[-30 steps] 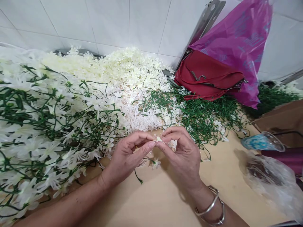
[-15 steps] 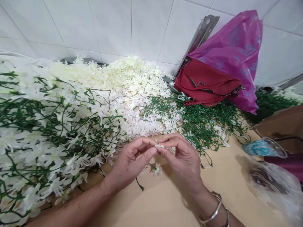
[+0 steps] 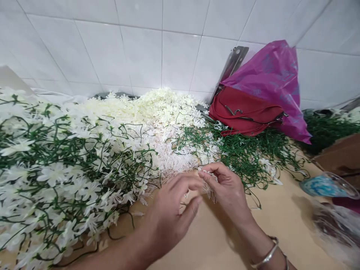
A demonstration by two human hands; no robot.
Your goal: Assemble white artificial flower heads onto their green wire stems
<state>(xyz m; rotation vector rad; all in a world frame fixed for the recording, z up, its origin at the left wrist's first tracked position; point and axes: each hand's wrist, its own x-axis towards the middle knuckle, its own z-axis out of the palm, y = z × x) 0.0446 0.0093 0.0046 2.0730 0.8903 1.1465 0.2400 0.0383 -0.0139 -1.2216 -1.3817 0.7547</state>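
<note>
My right hand [image 3: 226, 193] is closed in a pinch of thumb and forefinger on a small white artificial flower piece [image 3: 207, 172], mostly covered by the fingertips. Thin white strands [image 3: 210, 193] show just below those fingers; whether they join the piece I cannot tell. To its left, my left hand [image 3: 173, 215] is slightly blurred, its thumb and fingers apart with nothing seen between them. Behind both hands lies a heap of white stamen strands [image 3: 171, 157]. White flowers on green stems [image 3: 84, 180] are piled at the left, beside my left forearm.
Loose cream flower heads [image 3: 163, 107] lie along the tiled wall [image 3: 140, 48]. Green stems [image 3: 244, 157] spread at the right, below a red bag [image 3: 244, 108] and a purple plastic bag [image 3: 270, 71]. A blue-patterned cup [image 3: 323, 184], cardboard [image 3: 340, 153] and a clear plastic bag [image 3: 334, 228] stand far right.
My left hand has let go of the small white piece and moved down and left, its fingers opening. My right hand still pinches it. The view has tilted up slightly.
</note>
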